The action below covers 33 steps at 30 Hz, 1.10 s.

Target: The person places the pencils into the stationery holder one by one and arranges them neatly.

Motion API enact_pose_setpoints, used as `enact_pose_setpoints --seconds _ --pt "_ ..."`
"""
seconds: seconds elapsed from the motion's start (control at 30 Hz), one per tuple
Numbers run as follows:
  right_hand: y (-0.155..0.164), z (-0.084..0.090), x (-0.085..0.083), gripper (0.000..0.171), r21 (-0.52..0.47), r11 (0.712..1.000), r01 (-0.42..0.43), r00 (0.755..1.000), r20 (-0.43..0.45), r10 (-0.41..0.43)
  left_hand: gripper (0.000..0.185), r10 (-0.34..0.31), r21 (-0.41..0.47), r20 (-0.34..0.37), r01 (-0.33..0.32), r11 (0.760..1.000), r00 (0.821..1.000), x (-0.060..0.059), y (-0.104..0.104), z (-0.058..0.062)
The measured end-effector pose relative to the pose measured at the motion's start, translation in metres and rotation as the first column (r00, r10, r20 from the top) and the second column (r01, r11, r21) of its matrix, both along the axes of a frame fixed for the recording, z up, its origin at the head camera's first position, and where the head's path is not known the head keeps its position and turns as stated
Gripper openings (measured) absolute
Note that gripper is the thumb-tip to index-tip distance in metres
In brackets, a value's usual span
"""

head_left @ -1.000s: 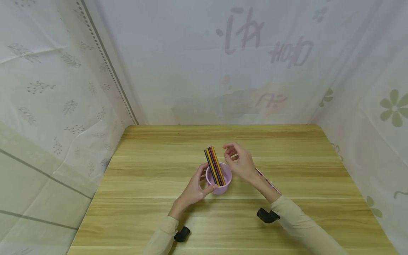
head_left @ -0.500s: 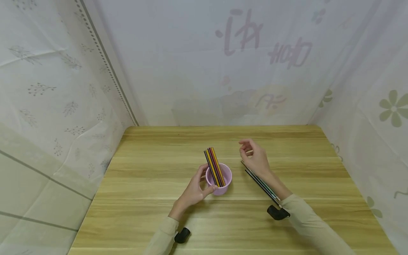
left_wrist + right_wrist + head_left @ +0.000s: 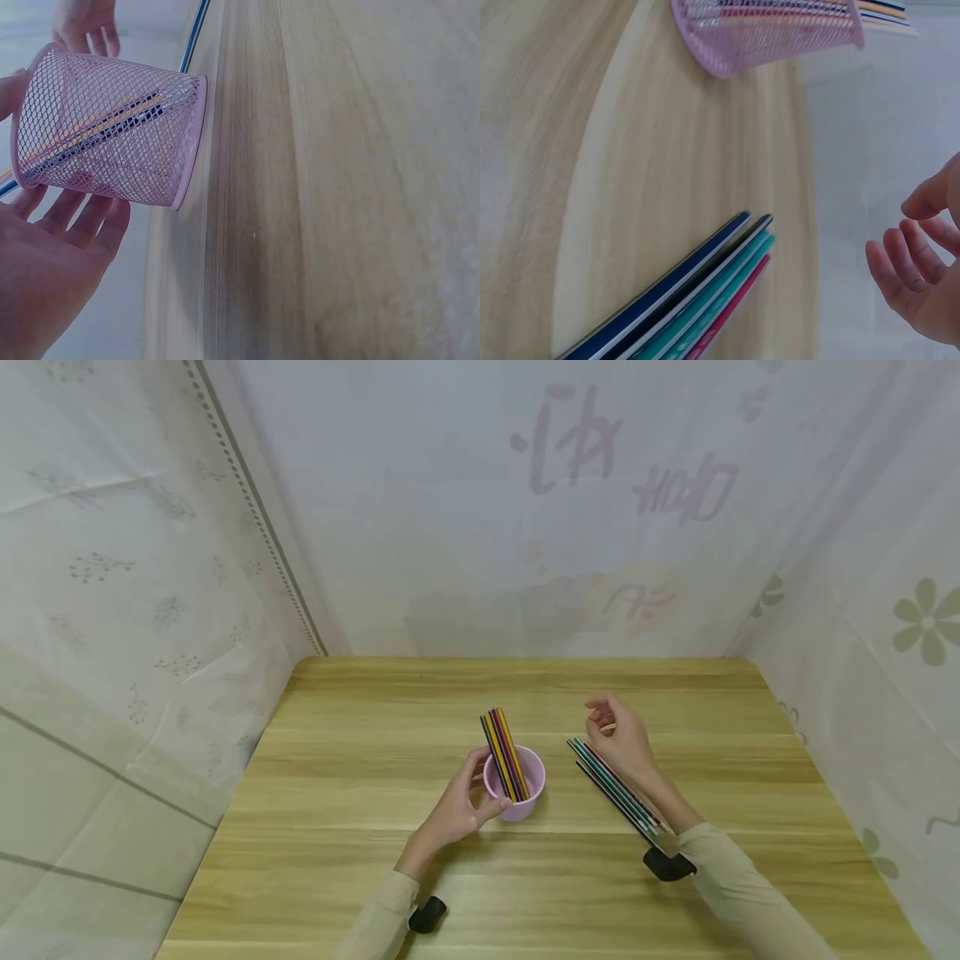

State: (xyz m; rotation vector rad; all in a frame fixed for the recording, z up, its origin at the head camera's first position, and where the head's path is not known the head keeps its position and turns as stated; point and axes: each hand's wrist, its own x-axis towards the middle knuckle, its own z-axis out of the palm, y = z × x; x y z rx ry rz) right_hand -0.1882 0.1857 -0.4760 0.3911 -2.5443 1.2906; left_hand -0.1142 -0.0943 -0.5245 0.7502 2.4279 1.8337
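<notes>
A pink mesh cup [image 3: 516, 793] stands mid-table with several coloured pencils [image 3: 504, 752] leaning upright in it. My left hand [image 3: 459, 803] grips the cup, thumb on its near side and fingers round the far side; the left wrist view shows the cup [image 3: 112, 135] against my palm [image 3: 52, 262]. My right hand [image 3: 619, 735] hovers empty to the right of the cup, fingers loosely curled. It is just beyond the far end of a bundle of loose pencils [image 3: 617, 787] lying on the table. In the right wrist view the bundle [image 3: 690, 307] lies below the cup [image 3: 772, 34].
The wooden table [image 3: 375, 735] is walled by white patterned cloth on the left, back and right. Black wrist mounts sit at my left sleeve [image 3: 427, 913] and right sleeve [image 3: 667, 866].
My right hand has drawn away from the cup to the right, uncovering the loose pencils on the table. My left hand and the cup have stayed put.
</notes>
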Motion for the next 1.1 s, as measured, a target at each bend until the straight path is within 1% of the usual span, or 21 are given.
enact_pose_setpoints --seconds 0.07,0.13,0.2,0.27,0.4,0.53,0.63,0.73,0.87,1.0,1.1 --pt "0.003 -0.005 0.0 0.025 0.022 1.0 -0.013 1.0 0.018 0.012 0.075 0.002 -0.001 0.008 -0.002 1.0 1.0 -0.001 -0.001 -0.005" --pt "0.006 -0.009 -0.001 0.027 0.046 0.999 -0.025 0.999 0.049 0.023 0.074 0.005 0.003 0.016 -0.005 1.0 1.0 -0.001 -0.001 -0.007" --pt "0.009 -0.014 -0.001 0.03 0.08 0.996 -0.043 0.996 0.078 0.037 0.074 0.008 -0.001 0.014 -0.008 1.0 1.0 0.0 -0.002 -0.007" --pt "0.012 -0.018 -0.001 0.032 0.105 0.993 -0.056 0.993 0.109 0.045 0.074 0.01 -0.011 0.006 -0.01 1.0 1.0 0.001 -0.002 -0.004" --pt "0.018 -0.028 -0.001 0.033 0.137 0.987 -0.08 0.985 0.162 0.057 0.073 -0.005 0.001 -0.006 0.005 1.0 1.0 0.006 -0.002 0.011" --pt "0.024 -0.039 -0.001 0.033 0.17 0.981 -0.089 0.98 0.191 0.055 0.071 -0.026 0.008 0.012 0.026 1.0 1.0 0.01 -0.001 0.028" --pt "0.027 -0.045 0.0 0.033 0.2 0.975 -0.101 0.976 0.212 0.057 0.071 -0.035 0.003 0.022 0.035 0.999 0.999 0.012 -0.002 0.033" --pt "0.03 -0.048 0.003 0.031 0.234 0.965 -0.117 0.966 0.253 0.056 0.071 -0.041 0.003 0.027 0.041 0.999 0.999 0.012 -0.002 0.034" --pt "0.032 -0.052 0.004 0.03 0.261 0.958 -0.121 0.959 0.282 0.045 0.071 -0.043 -0.001 0.015 0.043 0.999 0.999 0.012 -0.001 0.033" --pt "0.033 -0.053 0.003 0.029 0.278 0.954 -0.114 0.96 0.279 0.033 0.07 -0.044 -0.002 -0.007 0.044 0.999 0.999 0.011 -0.001 0.033" --pt "0.033 -0.053 0.002 0.028 0.305 0.946 -0.108 0.967 0.255 0.029 0.069 -0.044 -0.004 -0.01 0.044 0.999 0.999 0.011 0.0 0.035"
